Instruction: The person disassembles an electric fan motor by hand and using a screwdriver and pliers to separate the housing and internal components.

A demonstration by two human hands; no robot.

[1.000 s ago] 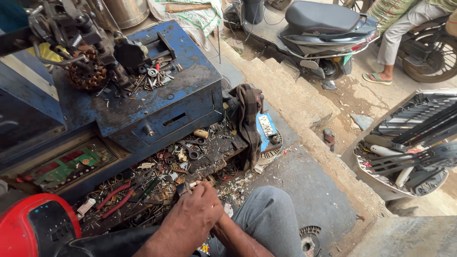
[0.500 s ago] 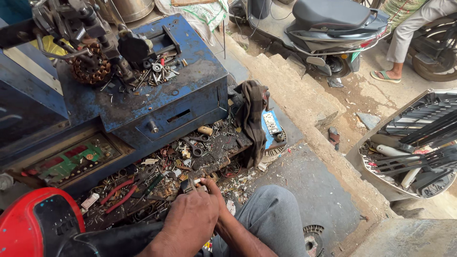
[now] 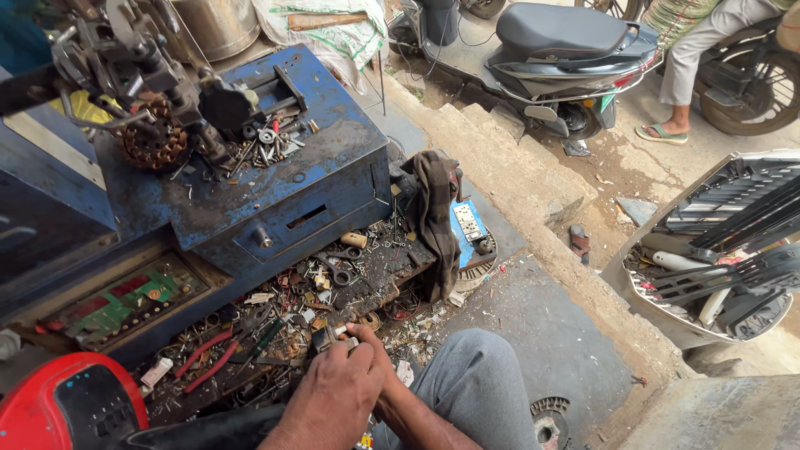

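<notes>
1. Far left, bottom corner: red plastic housing (image 3: 62, 404), glossy, rounded, with a black inset panel
2. Just right of it: red-handled pliers (image 3: 208, 358) lying flat among loose wire ends, washers and metal scrap on a dark, greasy tray
3. Above the tray: green circuit board (image 3: 125, 300), flat, set in a shallow recess
4. Upper left: copper-wound stator (image 3: 154, 146), round and ribbed, rust-brown, resting on the blue metal box (image 3: 275, 196); box paint is chipped and scuffed, one slot and one round knob on its front face; small screws and bits are scattered on its lid
5. Centre, low: left hand (image 3: 329, 400) lies over the right hand (image 3: 379, 367), both close together at the near edge of the tray. Left-hand fingers are curled narrow around a small pale part (image 3: 340, 331), which shows just past the fingertips, touching them. Right hand is mostly covered; cannot tell whether it grips anything
6. The small pale part sits directly ahead of the hands, above the grey trouser knee (image 3: 475, 387), matte fabric
7. Centre right: dark checked cloth (image 3: 433, 217), limp, draped over the tray's edge; beside it a blue switch plate (image 3: 468, 225), rectangular
8. Upper right: parked scooter (image 3: 558, 46), smooth grey seat
9. Far right: grey slatted grille panel (image 3: 733, 225), ribbed plastic, tilted on the ground
</notes>
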